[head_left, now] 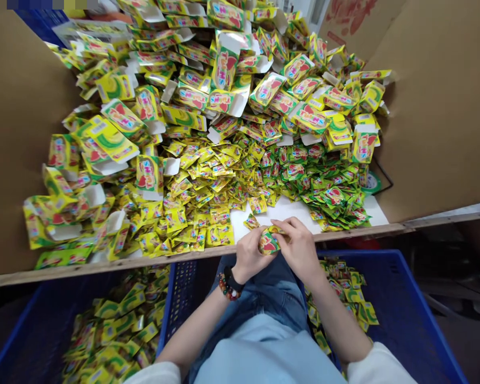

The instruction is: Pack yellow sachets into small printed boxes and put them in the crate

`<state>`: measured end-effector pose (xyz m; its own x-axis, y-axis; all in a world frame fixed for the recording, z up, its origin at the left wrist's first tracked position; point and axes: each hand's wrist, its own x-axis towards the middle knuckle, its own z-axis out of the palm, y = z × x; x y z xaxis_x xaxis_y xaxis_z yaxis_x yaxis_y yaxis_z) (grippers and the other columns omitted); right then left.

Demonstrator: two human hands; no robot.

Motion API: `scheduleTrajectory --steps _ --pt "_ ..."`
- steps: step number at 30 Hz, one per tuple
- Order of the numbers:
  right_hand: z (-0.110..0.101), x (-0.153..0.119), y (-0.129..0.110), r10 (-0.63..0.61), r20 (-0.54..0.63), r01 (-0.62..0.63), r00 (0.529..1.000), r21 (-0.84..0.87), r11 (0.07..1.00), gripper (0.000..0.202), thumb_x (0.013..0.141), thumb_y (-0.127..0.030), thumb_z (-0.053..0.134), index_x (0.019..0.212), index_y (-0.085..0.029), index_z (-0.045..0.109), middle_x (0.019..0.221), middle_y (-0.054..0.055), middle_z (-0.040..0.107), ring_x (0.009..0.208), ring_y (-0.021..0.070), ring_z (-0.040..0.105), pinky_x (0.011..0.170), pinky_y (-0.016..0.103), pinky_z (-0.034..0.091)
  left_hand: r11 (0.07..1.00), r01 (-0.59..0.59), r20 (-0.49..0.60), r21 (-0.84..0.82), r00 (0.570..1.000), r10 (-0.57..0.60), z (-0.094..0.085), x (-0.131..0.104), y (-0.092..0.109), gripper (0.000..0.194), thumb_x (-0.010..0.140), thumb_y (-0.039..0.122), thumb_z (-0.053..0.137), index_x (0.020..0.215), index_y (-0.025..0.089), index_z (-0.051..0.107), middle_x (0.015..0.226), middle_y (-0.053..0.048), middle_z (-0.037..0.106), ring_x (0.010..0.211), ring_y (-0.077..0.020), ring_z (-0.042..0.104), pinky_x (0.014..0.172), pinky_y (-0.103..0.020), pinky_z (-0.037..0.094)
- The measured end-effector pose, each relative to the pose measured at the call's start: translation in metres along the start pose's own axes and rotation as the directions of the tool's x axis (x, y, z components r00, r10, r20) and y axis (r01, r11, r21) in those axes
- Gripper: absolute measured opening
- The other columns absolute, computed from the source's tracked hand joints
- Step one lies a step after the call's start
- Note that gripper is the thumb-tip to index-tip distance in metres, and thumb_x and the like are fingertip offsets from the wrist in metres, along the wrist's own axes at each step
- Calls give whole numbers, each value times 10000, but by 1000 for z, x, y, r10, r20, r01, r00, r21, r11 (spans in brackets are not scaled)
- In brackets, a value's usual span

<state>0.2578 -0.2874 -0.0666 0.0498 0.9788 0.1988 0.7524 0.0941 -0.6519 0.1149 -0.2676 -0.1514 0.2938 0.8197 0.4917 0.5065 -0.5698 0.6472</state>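
Near the table's front edge, my left hand (250, 252) is closed around a small yellow and green candy box (269, 242) with a red fruit picture. At the upper right end of that box, the fingers of my right hand (298, 245) pinch it; whether the flap there is folded in is hidden by the fingers. Just beyond my hands lie loose yellow candy sachets (257, 204) on a white sheet (288, 208). Left of them spreads a heap of yellow sachets (202, 186), and to the right a heap of green sachets (332, 192).
Many small boxes, several with flaps up (226, 69), are piled at the back. Cardboard walls (436, 106) stand on both sides. Below the wooden table edge (208, 252), blue crates (420, 314) hold boxes on either side of my legs. A green tape roll (371, 183) lies at right.
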Motion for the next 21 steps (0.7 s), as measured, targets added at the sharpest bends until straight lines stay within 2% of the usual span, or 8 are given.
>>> scheduleTrajectory --steps 4,6,9,12,14,16,18,21 --pt "-3 -8 -9 -67 87 66 994 7 998 320 890 -138 569 1174 -228 685 958 56 731 912 222 647 848 375 430 1000 -10 -102 1 995 10 4 -5 2 391 822 296 615 1181 155 548 972 -85 706 865 -204 696 758 -328 577" --pt "0 -11 -12 -66 -42 65 997 -18 998 307 902 -174 583 1192 -226 669 995 62 751 1006 250 634 930 437 364 1000 17 -115 -13 993 -19 4 -5 3 423 822 309 630 1206 157 539 1034 -95 706 927 -213 699 803 -341 582" --pt "11 -13 -15 -9 -219 3 976 -26 1000 192 906 -179 576 1020 -231 722 964 55 772 1144 289 596 1039 542 226 999 52 -112 -12 992 -53 4 -3 5 442 817 299 625 1227 162 533 1064 -101 704 958 -228 698 832 -365 583" --pt "21 -15 -10 27 -70 -20 997 99 995 276 923 -134 491 899 -254 739 931 26 778 1109 258 640 1089 585 167 999 44 -116 -2 992 -44 5 -3 3 427 819 270 600 1225 157 535 1043 -114 707 938 -248 699 815 -381 583" --pt "24 -16 -4 5 16 -9 1000 234 972 310 926 -141 466 967 -282 738 990 15 775 1120 239 648 1118 580 186 1000 25 -113 13 993 -23 5 -3 1 468 830 298 609 1263 153 506 1063 -131 698 931 -259 697 801 -382 580" --pt "26 -18 4 18 -70 9 997 369 929 336 915 -195 507 1190 -297 670 1233 37 708 1267 242 566 1151 548 230 1000 7 -118 31 993 -3 5 -4 0 560 854 352 611 1344 154 426 1119 -148 674 933 -254 691 785 -374 578" --pt "33 -20 10 116 -165 -16 979 508 861 554 877 -258 585 1421 -281 483 1479 65 519 1379 248 460 1155 495 311 998 -38 -134 46 990 44 6 -5 -1 627 884 382 581 1411 159 327 1159 -156 642 945 -240 680 771 -365 573" --pt "49 -21 16 245 36 -195 969 717 669 698 850 -320 616 1499 -245 372 1486 81 508 1286 259 566 1049 436 486 977 -196 -158 84 965 208 10 -6 -2 597 904 371 526 1410 168 283 1176 -167 599 1007 -253 649 783 -384 567"
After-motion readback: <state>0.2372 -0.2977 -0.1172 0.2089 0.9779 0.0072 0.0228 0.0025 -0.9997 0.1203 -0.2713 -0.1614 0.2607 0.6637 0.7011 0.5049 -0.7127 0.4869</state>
